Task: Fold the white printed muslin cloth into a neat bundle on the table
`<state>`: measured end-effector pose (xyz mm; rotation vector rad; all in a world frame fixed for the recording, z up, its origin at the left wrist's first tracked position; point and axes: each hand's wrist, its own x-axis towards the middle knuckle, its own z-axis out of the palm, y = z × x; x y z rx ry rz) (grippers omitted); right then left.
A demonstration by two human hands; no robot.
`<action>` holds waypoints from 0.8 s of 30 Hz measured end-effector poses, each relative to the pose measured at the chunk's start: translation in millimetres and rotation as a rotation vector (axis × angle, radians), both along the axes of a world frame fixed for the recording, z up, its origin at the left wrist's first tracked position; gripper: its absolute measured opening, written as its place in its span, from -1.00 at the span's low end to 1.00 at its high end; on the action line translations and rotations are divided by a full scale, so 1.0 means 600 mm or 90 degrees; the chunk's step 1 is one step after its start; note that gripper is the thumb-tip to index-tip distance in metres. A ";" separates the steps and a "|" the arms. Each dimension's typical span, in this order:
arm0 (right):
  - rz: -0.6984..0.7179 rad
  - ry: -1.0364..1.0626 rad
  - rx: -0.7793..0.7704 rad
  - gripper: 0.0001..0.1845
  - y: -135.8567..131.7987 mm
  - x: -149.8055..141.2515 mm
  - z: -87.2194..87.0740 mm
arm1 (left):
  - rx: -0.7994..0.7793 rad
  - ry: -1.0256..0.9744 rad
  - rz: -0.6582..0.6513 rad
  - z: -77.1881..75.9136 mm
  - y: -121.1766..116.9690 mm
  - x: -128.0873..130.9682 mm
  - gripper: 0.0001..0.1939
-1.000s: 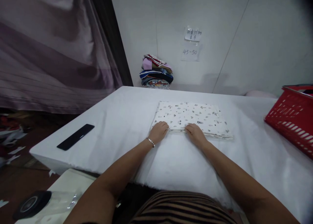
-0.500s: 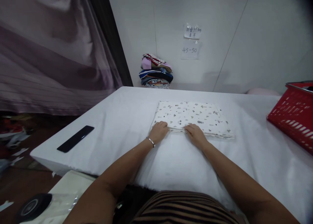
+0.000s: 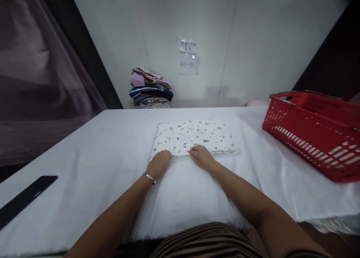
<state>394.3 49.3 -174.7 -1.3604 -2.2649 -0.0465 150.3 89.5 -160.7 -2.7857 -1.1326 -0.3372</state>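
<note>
A folded white cloth (image 3: 194,136) with a small dark print lies flat on the white-covered table. My left hand (image 3: 161,163), a bracelet at its wrist, is closed on the near edge of the cloth toward its left corner. Around the middle of that same edge, my right hand (image 3: 201,155) pinches the fabric between thumb and fingers. The layers show along the near edge between the hands and to the right.
At right on the table (image 3: 112,138) stands a red plastic basket (image 3: 306,134). A flat black object (image 3: 28,198) lies at the left. Behind the far edge is a stack of folded clothes (image 3: 152,89), below paper signs (image 3: 188,55) on the wall.
The view has turned to the right, so more of the red basket shows and everything sits further left. Both hands stay at the near edge of the cloth.
</note>
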 end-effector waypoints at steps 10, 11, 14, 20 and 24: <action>-0.068 -0.082 -0.074 -0.62 -0.060 0.126 0.017 | -0.021 -0.087 -0.008 0.001 -0.003 -0.012 -0.74; -0.097 -0.095 -0.082 -0.61 -0.073 0.154 0.019 | -0.023 -0.093 -0.017 0.000 -0.002 -0.012 -0.73; -0.197 -0.125 -0.092 -0.61 -0.111 0.236 0.024 | -0.035 -0.106 -0.041 -0.003 0.001 -0.011 -0.70; -0.458 0.068 -0.095 -0.62 -0.142 0.307 0.029 | -0.027 -0.132 -0.039 -0.010 0.007 -0.011 -0.69; -0.528 0.196 -0.214 -0.72 -0.128 0.293 0.028 | -0.027 -0.128 -0.039 -0.014 0.009 -0.014 -0.71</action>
